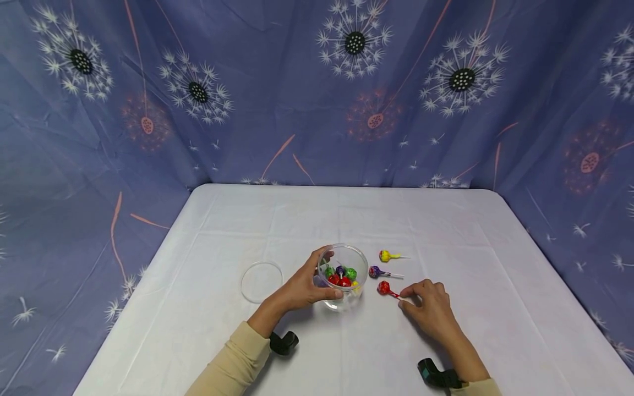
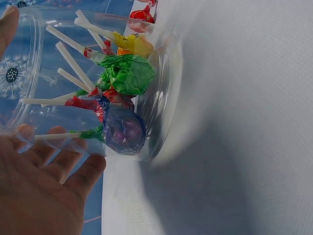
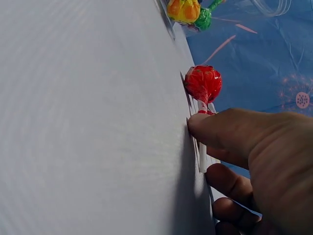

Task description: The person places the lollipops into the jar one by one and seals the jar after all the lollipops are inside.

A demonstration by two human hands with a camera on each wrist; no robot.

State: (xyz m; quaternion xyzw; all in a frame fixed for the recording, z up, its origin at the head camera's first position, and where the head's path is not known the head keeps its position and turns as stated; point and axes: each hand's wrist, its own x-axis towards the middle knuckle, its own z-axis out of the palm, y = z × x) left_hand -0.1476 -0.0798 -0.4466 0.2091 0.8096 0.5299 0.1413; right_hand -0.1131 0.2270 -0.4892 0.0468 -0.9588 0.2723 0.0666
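My left hand (image 1: 302, 285) grips a clear plastic jar (image 1: 327, 300) around its side, thumb in front and fingers behind. Inside the jar lie several wrapped lollipops, among them a green one (image 2: 129, 74), a yellow one (image 2: 134, 45) and a purple one (image 2: 124, 131), with white sticks toward the mouth. To the right of the jar, my right hand (image 1: 432, 309) pinches the stick of a red lollipop (image 3: 203, 83) between thumb and fingers, low at the tabletop. A purple lollipop (image 1: 375, 271) and a yellow lollipop (image 1: 385, 256) lie behind the red one, sticks pointing right.
A clear ring-shaped lid (image 1: 241, 281) lies flat on the white-covered table (image 1: 198, 330), left of the jar. Blue dandelion-print cloth (image 1: 277, 82) hangs behind the table and at both sides. A dark wrist camera (image 1: 284, 344) sits on the left wrist, another (image 1: 438, 375) on the right.
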